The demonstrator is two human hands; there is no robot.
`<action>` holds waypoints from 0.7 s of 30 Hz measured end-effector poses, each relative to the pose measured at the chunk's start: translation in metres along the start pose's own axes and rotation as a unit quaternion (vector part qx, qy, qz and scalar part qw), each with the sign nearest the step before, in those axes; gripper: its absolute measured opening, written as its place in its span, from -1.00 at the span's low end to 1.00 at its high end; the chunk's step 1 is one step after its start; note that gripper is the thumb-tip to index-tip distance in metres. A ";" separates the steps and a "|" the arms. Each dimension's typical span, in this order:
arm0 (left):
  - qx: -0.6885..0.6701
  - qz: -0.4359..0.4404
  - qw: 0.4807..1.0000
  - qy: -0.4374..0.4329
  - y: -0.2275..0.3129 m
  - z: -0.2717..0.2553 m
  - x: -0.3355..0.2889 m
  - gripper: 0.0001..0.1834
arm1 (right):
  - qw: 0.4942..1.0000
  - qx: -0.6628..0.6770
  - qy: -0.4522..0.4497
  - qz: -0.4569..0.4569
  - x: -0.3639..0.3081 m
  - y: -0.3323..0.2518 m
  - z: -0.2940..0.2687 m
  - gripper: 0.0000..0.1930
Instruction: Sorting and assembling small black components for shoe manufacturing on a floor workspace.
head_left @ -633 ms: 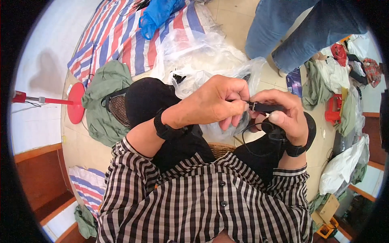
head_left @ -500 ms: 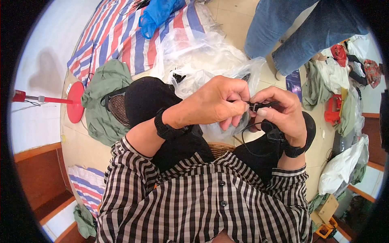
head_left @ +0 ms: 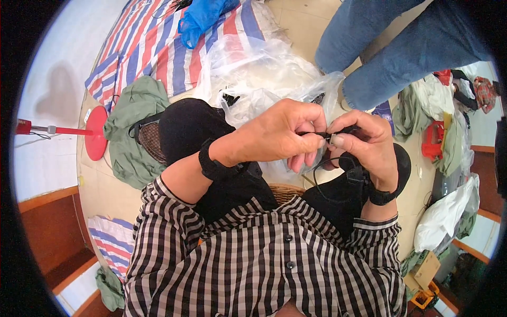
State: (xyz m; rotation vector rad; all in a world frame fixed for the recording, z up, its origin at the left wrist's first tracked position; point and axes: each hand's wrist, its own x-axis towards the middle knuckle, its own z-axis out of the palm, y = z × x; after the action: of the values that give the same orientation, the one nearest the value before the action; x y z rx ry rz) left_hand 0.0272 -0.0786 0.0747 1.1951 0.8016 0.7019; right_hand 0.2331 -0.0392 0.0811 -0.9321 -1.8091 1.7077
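Note:
Above my knees, my left hand (head_left: 285, 132) and my right hand (head_left: 369, 145) meet with fingertips nearly touching. Both pinch a thin black strap (head_left: 346, 130) between thumb and forefinger. A small, shiny piece shows where the fingertips meet, too small to make out fully. The other fingers of my left hand curl loosely beneath. Below my right hand hangs a loop of thin black cable (head_left: 316, 177), near a black device at that wrist. Each wrist wears a black band. Beyond my hands a clear plastic bag (head_left: 253, 68) lies crumpled on the floor.
A person's legs in blue jeans (head_left: 364, 47) stand at the far right. Green cloth (head_left: 127, 132) and a red round stand base (head_left: 96, 134) are at left. A striped sheet (head_left: 158, 47) with a blue bag (head_left: 203, 18) lies far left. Piled clothes and bags (head_left: 443, 211) line the right.
My hands have stayed in nearly the same place, fingertips slightly shifted on the strap. The small metal piece shows less. The person in jeans has shifted slightly.

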 end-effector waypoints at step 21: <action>-0.052 0.003 0.998 0.026 0.005 0.000 -0.002 -0.92 | 0.950 -0.237 0.051 -0.195 0.002 -0.005 0.012 -0.76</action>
State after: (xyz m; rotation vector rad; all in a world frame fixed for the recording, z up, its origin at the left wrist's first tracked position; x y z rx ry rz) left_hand 0.0256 -0.0792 0.0797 1.0889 0.7963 0.7739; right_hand 0.2223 -0.0459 0.0846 -0.7512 -2.2008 0.9858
